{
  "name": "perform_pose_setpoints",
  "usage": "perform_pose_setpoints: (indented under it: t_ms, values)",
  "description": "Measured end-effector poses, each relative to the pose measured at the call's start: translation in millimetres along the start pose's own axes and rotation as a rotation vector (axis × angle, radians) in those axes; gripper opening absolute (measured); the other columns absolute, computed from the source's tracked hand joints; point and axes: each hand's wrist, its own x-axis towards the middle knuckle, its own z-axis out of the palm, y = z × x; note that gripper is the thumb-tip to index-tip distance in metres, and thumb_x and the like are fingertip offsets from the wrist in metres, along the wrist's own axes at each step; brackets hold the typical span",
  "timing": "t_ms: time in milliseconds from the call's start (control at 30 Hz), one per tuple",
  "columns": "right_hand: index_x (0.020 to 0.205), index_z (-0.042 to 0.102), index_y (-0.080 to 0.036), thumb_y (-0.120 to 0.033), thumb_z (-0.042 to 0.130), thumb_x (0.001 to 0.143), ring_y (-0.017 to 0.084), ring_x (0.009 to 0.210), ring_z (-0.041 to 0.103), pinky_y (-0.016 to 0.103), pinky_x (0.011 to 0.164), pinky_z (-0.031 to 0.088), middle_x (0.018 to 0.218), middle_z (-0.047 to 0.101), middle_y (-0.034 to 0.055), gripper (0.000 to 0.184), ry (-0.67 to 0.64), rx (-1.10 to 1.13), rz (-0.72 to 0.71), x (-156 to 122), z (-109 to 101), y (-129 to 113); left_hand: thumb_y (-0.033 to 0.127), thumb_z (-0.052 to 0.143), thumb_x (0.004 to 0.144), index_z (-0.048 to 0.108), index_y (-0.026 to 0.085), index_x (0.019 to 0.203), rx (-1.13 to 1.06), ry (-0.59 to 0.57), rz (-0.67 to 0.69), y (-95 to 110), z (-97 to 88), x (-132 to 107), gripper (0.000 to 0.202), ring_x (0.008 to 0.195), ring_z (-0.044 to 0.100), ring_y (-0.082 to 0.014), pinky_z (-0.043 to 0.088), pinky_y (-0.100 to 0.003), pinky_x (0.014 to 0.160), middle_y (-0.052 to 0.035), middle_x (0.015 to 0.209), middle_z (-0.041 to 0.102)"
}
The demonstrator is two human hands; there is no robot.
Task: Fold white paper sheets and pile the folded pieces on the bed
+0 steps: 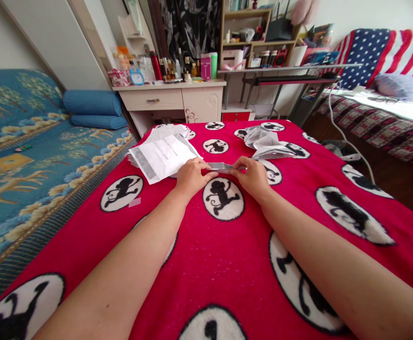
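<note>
My left hand (192,177) and my right hand (251,175) face each other above the red blanket (188,274). Between them they pinch the two ends of a thin greyish plastic bag (220,166), seen nearly edge-on, so its print and contents are hidden. Just left of my left hand lies a stack of flat white printed bags (164,156) with grey see-through edges. Beyond my right hand rests a loose, crumpled pile of similar bags (267,141). A small pale scrap (134,202) lies on the blanket to the left.
The blanket with monkey circles covers the surface before me. A blue patterned sofa (50,156) runs along the left. Behind stands a white dresser (164,100) crowded with bottles, beside a desk (291,71) with shelves. A white cable (348,137) hangs at the right near a bed (379,123).
</note>
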Motion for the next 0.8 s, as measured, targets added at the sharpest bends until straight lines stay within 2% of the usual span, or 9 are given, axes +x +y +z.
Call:
perform_pose_setpoints:
  t_ms: [100, 233, 333, 400, 467, 533, 633, 700, 800]
  values:
    - [0.073, 0.065, -0.022, -0.033, 0.07, 0.072, 0.016, 0.067, 0.058, 0.027, 0.063, 0.037, 0.072, 0.068, -0.0002, 0.013, 0.009, -0.027, 0.004, 0.7, -0.7, 1.3, 0.051, 0.067, 0.076, 0.076, 0.025, 0.086, -0.047, 0.013, -0.025, -3.9, 2.3, 0.3, 0.029, 0.091, 0.064, -0.021, 0.05, -0.032, 0.08, -0.0049, 0.097, 0.07]
    - [0.071, 0.066, -0.022, -0.034, 0.07, 0.071, 0.016, 0.066, 0.058, 0.027, 0.061, 0.036, 0.071, 0.068, -0.001, 0.012, 0.022, -0.05, 0.023, 1.7, -2.1, 1.4, 0.037, 0.069, 0.077, 0.075, 0.022, 0.077, -0.199, 0.041, -0.018, -8.0, 4.9, 1.6, 0.016, 0.087, 0.066, -0.0185, 0.051, -0.03, 0.081, -0.0036, 0.091, 0.073]
    - [0.072, 0.066, -0.022, -0.032, 0.069, 0.071, 0.017, 0.066, 0.059, 0.027, 0.06, 0.036, 0.071, 0.069, -0.0013, 0.01, 0.018, -0.037, 0.049, 3.0, -3.7, 2.9, 0.033, 0.069, 0.076, 0.073, 0.019, 0.074, -0.315, 0.061, -0.027, -7.1, 5.7, 2.3, 0.014, 0.075, 0.066, -0.0165, 0.051, -0.029, 0.075, -0.0029, 0.08, 0.073]
    - [0.08, 0.068, -0.023, -0.029, 0.069, 0.07, 0.017, 0.07, 0.062, 0.027, 0.062, 0.038, 0.075, 0.07, -0.001, 0.012, 0.018, -0.019, 0.056, 3.8, -4.5, 4.8, 0.032, 0.07, 0.075, 0.07, 0.019, 0.073, -0.347, 0.068, -0.032, -4.6, 5.5, 2.5, 0.013, 0.068, 0.065, -0.0153, 0.05, -0.028, 0.07, -0.0019, 0.075, 0.072]
    - [0.093, 0.069, -0.024, -0.027, 0.067, 0.071, 0.019, 0.075, 0.063, 0.028, 0.065, 0.04, 0.081, 0.072, -0.0002, 0.022, 0.004, -0.012, 0.045, 4.5, -4.7, 6.9, 0.026, 0.072, 0.072, 0.067, 0.019, 0.079, -0.376, 0.088, -0.034, -1.8, 4.8, 2.4, 0.011, 0.068, 0.065, -0.0148, 0.05, -0.027, 0.069, -0.0008, 0.075, 0.071]
    - [0.1, 0.07, -0.025, -0.024, 0.064, 0.074, 0.02, 0.078, 0.064, 0.03, 0.068, 0.041, 0.085, 0.073, 0.0011, 0.027, -0.042, -0.027, 0.011, 4.9, -4.3, 8.5, 0.02, 0.074, 0.07, 0.065, 0.019, 0.093, -0.398, 0.088, -0.042, 0.1, 4.1, 2.3, 0.024, 0.071, 0.066, -0.0147, 0.049, -0.026, 0.071, 0.0003, 0.075, 0.07]
    - [0.093, 0.073, -0.024, -0.02, 0.06, 0.077, 0.02, 0.079, 0.063, 0.03, 0.07, 0.042, 0.086, 0.073, 0.0022, 0.021, -0.102, -0.033, -0.078, 4.9, -3.4, 8.9, 0.017, 0.073, 0.07, 0.063, 0.02, 0.11, -0.382, 0.018, -0.038, 0.5, 4.3, 2.0, 0.042, 0.072, 0.066, -0.0143, 0.049, -0.027, 0.074, 0.0002, 0.075, 0.07]
    - [0.088, 0.072, -0.022, -0.017, 0.059, 0.077, 0.019, 0.079, 0.062, 0.029, 0.07, 0.042, 0.086, 0.072, 0.0024, 0.018, -0.103, -0.01, -0.142, 4.4, -3.1, 7.9, 0.021, 0.073, 0.07, 0.068, 0.02, 0.106, -0.344, -0.034, -0.003, 0.2, 5.5, 1.7, 0.036, 0.073, 0.065, -0.015, 0.049, -0.027, 0.074, -0.0015, 0.079, 0.071]
    - [0.085, 0.071, -0.021, -0.015, 0.059, 0.077, 0.018, 0.079, 0.06, 0.028, 0.071, 0.042, 0.084, 0.07, 0.0023, 0.016, -0.094, 0.011, -0.215, 2.7, -3.6, 4.8, 0.028, 0.074, 0.071, 0.075, 0.021, 0.088, -0.28, -0.068, 0.067, 1.4, 6.4, 1.4, 0.018, 0.076, 0.065, -0.0165, 0.048, -0.027, 0.072, -0.0025, 0.084, 0.072]
